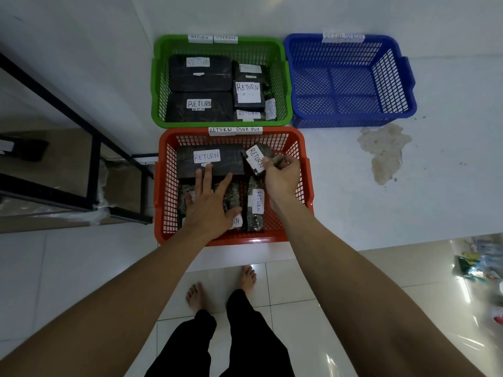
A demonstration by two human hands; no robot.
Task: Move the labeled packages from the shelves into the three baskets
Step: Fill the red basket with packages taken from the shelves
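Three baskets stand on the white floor: a green basket (160,77) with several black packages labelled RETURN, a blue basket (408,85) with nothing in it, and an orange basket (306,186) nearest me. My right hand (281,176) pinches a small black package (257,157) with a RETURN label, tilted over the orange basket's right side. My left hand (209,205) lies flat with spread fingers on packages in the orange basket, fingertips touching a large black package (187,164). An upright narrow package (255,208) stands beside it.
A black metal shelf frame (94,161) stands at the left, its lower shelves wrapped in plastic. A stain (385,151) marks the floor right of the orange basket. Plastic-wrapped goods (479,268) lie at the right edge. My bare feet (196,296) are on the tiles below.
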